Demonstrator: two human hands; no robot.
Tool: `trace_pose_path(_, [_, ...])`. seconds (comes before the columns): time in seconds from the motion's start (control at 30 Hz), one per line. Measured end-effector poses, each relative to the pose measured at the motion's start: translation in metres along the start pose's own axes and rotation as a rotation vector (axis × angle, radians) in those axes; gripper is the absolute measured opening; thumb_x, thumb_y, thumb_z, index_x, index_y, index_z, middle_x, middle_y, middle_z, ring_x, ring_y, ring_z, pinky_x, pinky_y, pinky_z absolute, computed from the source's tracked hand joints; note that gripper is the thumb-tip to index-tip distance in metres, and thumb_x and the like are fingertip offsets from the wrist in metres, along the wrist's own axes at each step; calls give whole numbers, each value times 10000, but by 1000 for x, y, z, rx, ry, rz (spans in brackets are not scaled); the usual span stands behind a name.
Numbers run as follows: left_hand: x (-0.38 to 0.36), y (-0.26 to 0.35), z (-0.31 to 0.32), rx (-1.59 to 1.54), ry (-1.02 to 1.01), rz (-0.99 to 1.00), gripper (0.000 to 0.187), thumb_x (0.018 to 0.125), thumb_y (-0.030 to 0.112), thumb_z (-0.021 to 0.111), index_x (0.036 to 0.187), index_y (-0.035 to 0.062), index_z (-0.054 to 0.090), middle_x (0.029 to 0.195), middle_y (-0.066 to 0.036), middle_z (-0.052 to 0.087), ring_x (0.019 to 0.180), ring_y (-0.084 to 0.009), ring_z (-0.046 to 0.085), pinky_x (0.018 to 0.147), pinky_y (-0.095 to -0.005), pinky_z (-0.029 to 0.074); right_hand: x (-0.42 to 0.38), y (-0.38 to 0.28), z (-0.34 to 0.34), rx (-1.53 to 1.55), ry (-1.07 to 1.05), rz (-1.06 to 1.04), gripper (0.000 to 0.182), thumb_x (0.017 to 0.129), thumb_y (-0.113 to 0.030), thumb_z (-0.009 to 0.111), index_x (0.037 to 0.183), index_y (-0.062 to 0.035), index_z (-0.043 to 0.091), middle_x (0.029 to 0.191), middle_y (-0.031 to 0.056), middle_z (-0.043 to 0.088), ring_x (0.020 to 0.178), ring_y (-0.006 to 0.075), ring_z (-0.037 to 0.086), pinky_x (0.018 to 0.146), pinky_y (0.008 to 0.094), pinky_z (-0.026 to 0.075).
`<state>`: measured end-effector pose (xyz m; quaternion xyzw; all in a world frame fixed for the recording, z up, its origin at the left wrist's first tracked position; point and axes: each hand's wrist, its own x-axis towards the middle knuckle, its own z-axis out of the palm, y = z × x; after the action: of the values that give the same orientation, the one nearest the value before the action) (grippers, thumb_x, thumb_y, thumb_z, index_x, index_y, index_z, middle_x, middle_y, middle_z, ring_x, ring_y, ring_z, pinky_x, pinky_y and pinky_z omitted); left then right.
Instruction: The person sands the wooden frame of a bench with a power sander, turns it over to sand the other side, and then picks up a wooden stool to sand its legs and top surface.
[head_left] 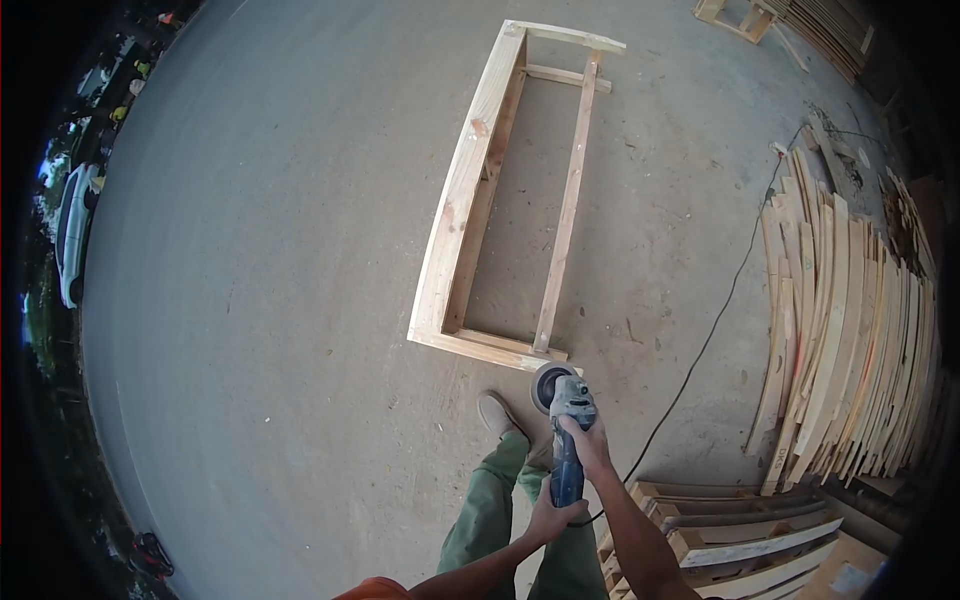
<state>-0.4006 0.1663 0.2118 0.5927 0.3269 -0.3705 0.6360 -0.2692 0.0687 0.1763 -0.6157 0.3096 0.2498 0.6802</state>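
An angle grinder (567,470) with a blue body and grey head is held in front of my legs, its head pointing away from me. My right hand (590,446) wraps around it just behind the head. Lower down, my left hand (552,517) grips the rear end of the body, near where the cord leaves. The round disc (544,388) overlaps the near right end of a wooden frame (462,190) in this view. That frame, long and made of pale boards, lies on the concrete floor ahead of me.
A black cord (707,335) runs across the floor on my right. Beyond it lies a large pile of wooden slats (850,330). Stacked pallets (760,545) stand close at my lower right. A parked car (73,235) shows at far left.
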Motion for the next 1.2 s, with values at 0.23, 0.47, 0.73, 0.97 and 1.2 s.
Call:
trace_pose_path(0.23, [20, -43, -16, 35, -70, 78, 890, 747, 391, 850, 1397, -5, 387, 1226, -141, 579, 1121, -217, 583, 978, -358, 464, 10, 62, -7, 156, 102, -34, 403, 897, -193, 691, 1232, -51, 517, 880, 88, 619, 620, 173, 629, 529, 312, 541])
trace_pose_path(0.47, [52, -51, -75, 56, -61, 144, 870, 767, 403, 839, 1408, 8, 403, 1212, -173, 613, 1115, -265, 622, 982, -386, 477, 26, 88, 43, 54, 220, -56, 572, 847, -234, 734, 1305, 13, 499, 1150, 119, 612, 1017, 215, 608, 906, 335, 489])
trace_pose_path(0.73, [89, -74, -174, -25, -161, 126, 812, 766, 266, 848, 1396, 3, 407, 1198, -126, 597, 1113, -204, 585, 994, -369, 462, 43, 115, 133, 33, 232, -100, 539, 849, -168, 711, 1311, 13, 500, 1172, 117, 610, 1015, 213, 612, 906, 333, 493])
trace_pose_path(0.97, [110, -53, -215, -186, -98, 109, 845, 760, 231, 858, 1417, 5, 378, 1220, -120, 578, 1127, -198, 566, 1002, -364, 456, 66, 105, 204, -193, 128, -152, 709, 801, -194, 774, 1388, 28, 443, 1230, 156, 610, 1092, 233, 619, 963, 354, 487])
trace_pose_path(1.2, [133, -54, -245, -539, -176, 87, 921, 763, 262, 875, 1458, 13, 324, 1271, -111, 527, 1196, -216, 527, 1036, -374, 430, 88, 94, 237, -148, 131, -134, 608, 844, -238, 748, 1338, 16, 500, 1183, 123, 620, 1033, 181, 608, 902, 314, 491])
